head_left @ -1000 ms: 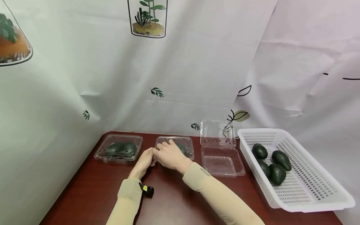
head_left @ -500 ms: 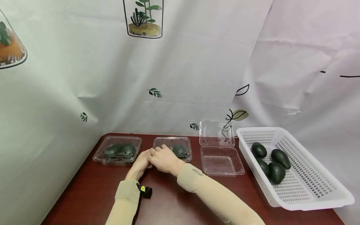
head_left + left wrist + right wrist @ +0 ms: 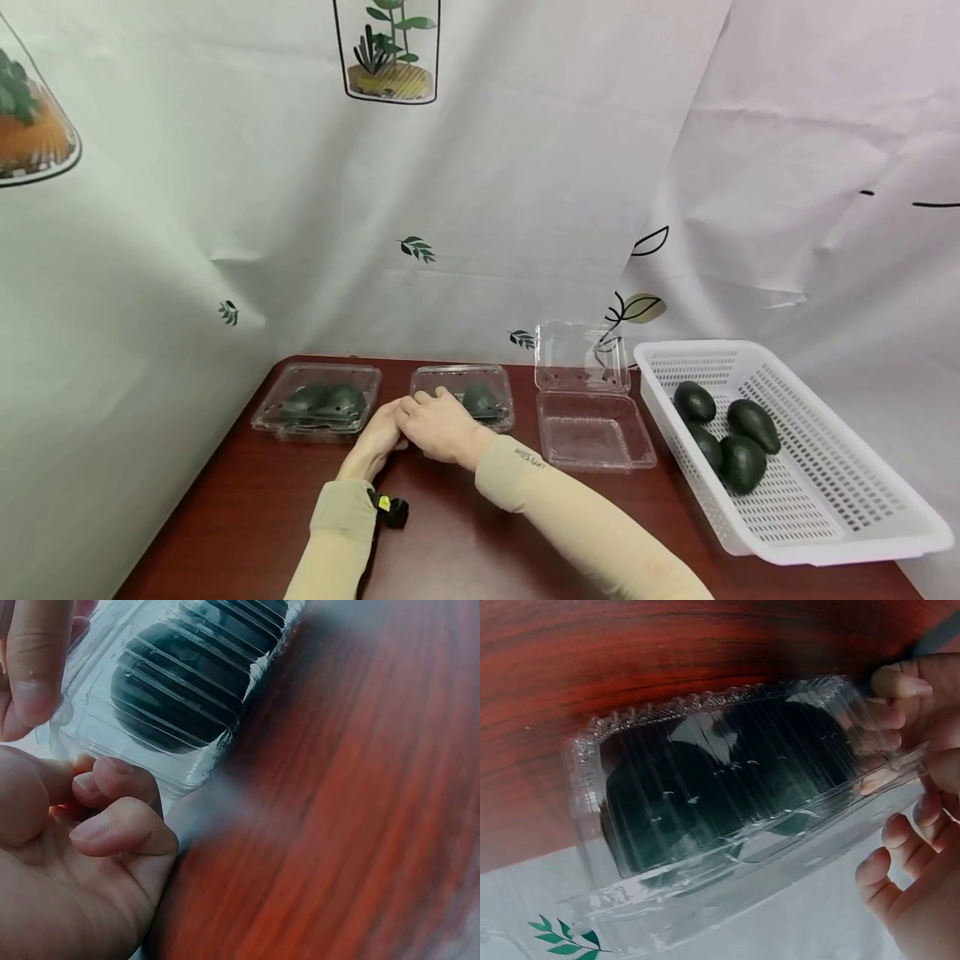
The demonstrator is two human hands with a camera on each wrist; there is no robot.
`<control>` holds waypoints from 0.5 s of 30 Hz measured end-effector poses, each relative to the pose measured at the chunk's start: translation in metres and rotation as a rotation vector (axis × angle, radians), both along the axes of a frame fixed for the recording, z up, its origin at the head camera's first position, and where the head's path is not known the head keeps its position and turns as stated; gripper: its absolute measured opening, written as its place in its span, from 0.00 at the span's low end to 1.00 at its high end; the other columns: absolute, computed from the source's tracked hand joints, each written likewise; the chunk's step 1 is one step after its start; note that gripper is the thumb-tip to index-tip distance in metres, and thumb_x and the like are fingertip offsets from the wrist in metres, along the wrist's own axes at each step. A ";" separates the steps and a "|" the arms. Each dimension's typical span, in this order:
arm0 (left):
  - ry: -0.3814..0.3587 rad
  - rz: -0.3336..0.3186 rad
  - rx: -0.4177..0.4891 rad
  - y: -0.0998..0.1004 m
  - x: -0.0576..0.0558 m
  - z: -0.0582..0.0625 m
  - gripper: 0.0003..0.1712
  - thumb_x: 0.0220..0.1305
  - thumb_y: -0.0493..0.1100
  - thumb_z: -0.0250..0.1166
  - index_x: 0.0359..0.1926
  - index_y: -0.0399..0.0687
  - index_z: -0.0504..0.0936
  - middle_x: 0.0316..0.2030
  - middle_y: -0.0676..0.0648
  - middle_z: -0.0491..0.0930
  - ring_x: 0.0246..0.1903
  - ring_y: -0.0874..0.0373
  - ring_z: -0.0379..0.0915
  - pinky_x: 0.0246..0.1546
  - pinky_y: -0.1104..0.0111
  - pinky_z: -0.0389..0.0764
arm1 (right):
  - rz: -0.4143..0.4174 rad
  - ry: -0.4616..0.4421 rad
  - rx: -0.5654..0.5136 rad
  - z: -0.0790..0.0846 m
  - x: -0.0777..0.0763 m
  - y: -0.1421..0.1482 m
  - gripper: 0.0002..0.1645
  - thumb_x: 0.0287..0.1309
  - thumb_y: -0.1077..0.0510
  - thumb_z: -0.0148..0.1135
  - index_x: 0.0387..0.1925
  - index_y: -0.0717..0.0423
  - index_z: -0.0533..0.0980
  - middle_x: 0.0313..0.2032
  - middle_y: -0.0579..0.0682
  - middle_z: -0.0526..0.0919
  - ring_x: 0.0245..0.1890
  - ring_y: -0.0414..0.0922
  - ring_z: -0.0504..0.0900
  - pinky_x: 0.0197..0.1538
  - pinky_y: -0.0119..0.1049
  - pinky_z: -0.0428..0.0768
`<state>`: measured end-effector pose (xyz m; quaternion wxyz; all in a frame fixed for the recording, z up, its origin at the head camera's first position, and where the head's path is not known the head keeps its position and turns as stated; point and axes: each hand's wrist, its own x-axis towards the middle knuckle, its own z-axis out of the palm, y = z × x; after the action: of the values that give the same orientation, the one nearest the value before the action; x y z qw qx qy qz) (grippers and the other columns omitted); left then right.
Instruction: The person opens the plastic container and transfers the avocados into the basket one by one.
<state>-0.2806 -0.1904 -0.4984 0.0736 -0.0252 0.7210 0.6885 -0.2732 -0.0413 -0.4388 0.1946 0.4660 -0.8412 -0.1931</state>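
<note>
I'm watching both of the person's hands work at one corner of the middle clear container [image 3: 453, 376], which sits on the dark red surface [image 3: 247, 508] left of the head frame's centre, below the patterned cloth [image 3: 495, 183]. The left hand [image 3: 375, 437] has its fingers curled in at that near-left corner, and my left wrist feed shows them pinching the plastic rim from the lower left of the frame. The right hand [image 3: 442, 427] reaches in from the other side and bends over the same corner, its fingers touching the rim; I can't tell whether they grip it or only press. Through the ribbed plastic in my right wrist feed I make out two dark avocados [image 3: 671, 802] lying side by side, with the lid down over them. In the head view, a second lidded container [image 3: 318, 367] with dark fruit inside stands farther left, well apart from the hands. Just right of the middle one, an open container [image 3: 581, 433] has its lid raised against the cloth. The white basket [image 3: 847, 546] fills the right of the frame, with four loose avocados [image 3: 744, 464] gathered toward its left side.
</note>
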 end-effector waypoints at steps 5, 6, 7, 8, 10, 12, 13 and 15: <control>0.063 0.010 -0.073 0.005 0.000 0.001 0.19 0.77 0.43 0.47 0.25 0.47 0.69 0.16 0.51 0.65 0.14 0.61 0.57 0.19 0.70 0.63 | 0.033 0.022 -0.044 -0.003 -0.004 0.005 0.10 0.64 0.51 0.60 0.46 0.45 0.76 0.46 0.43 0.77 0.43 0.42 0.76 0.38 0.39 0.74; 0.081 0.019 -0.109 0.006 0.000 0.003 0.18 0.76 0.41 0.48 0.25 0.47 0.69 0.15 0.51 0.64 0.14 0.61 0.56 0.19 0.71 0.62 | 0.038 0.027 -0.049 -0.003 -0.005 0.006 0.11 0.63 0.52 0.60 0.47 0.45 0.76 0.46 0.44 0.77 0.43 0.42 0.75 0.38 0.39 0.74; 0.098 0.032 -0.147 0.006 0.000 0.004 0.18 0.76 0.40 0.48 0.25 0.45 0.69 0.16 0.50 0.64 0.14 0.60 0.57 0.19 0.70 0.62 | 0.043 0.034 -0.054 -0.004 -0.005 0.006 0.11 0.64 0.52 0.60 0.48 0.45 0.76 0.46 0.44 0.77 0.43 0.42 0.75 0.38 0.39 0.73; 0.111 0.045 -0.184 0.007 0.001 0.006 0.17 0.75 0.39 0.48 0.24 0.44 0.69 0.16 0.50 0.64 0.14 0.60 0.57 0.18 0.70 0.63 | 0.046 0.042 -0.057 -0.005 -0.006 0.007 0.12 0.64 0.52 0.60 0.48 0.46 0.76 0.46 0.44 0.77 0.43 0.42 0.75 0.38 0.38 0.73; 0.135 0.068 -0.239 0.007 0.001 0.008 0.16 0.74 0.36 0.49 0.25 0.42 0.70 0.17 0.49 0.65 0.16 0.59 0.59 0.19 0.70 0.64 | 0.053 0.053 -0.067 -0.005 -0.006 0.006 0.12 0.64 0.52 0.60 0.49 0.46 0.76 0.46 0.44 0.77 0.43 0.42 0.75 0.38 0.38 0.73; 0.147 0.087 -0.272 0.006 0.001 0.010 0.14 0.72 0.34 0.49 0.26 0.40 0.72 0.19 0.49 0.67 0.18 0.58 0.62 0.20 0.70 0.66 | 0.058 0.063 -0.076 -0.006 -0.006 0.006 0.13 0.63 0.51 0.61 0.49 0.46 0.76 0.46 0.44 0.77 0.43 0.42 0.74 0.38 0.38 0.73; 0.148 0.089 -0.275 0.006 0.001 0.011 0.14 0.72 0.34 0.49 0.27 0.40 0.73 0.20 0.48 0.68 0.19 0.58 0.63 0.21 0.69 0.67 | 0.060 0.069 -0.077 -0.006 -0.006 0.007 0.13 0.63 0.50 0.61 0.49 0.46 0.76 0.46 0.44 0.77 0.43 0.42 0.74 0.38 0.38 0.72; 0.144 0.081 -0.263 0.007 0.000 0.011 0.14 0.72 0.34 0.50 0.27 0.40 0.73 0.21 0.48 0.69 0.20 0.58 0.64 0.22 0.69 0.69 | 0.057 0.070 -0.073 -0.007 -0.006 0.008 0.13 0.64 0.50 0.61 0.49 0.46 0.76 0.46 0.44 0.77 0.43 0.42 0.74 0.39 0.39 0.72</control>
<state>-0.2803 -0.1831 -0.4877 -0.0101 -0.0143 0.8067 0.5907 -0.2797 -0.0330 -0.4462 0.2463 0.4754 -0.8268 -0.1727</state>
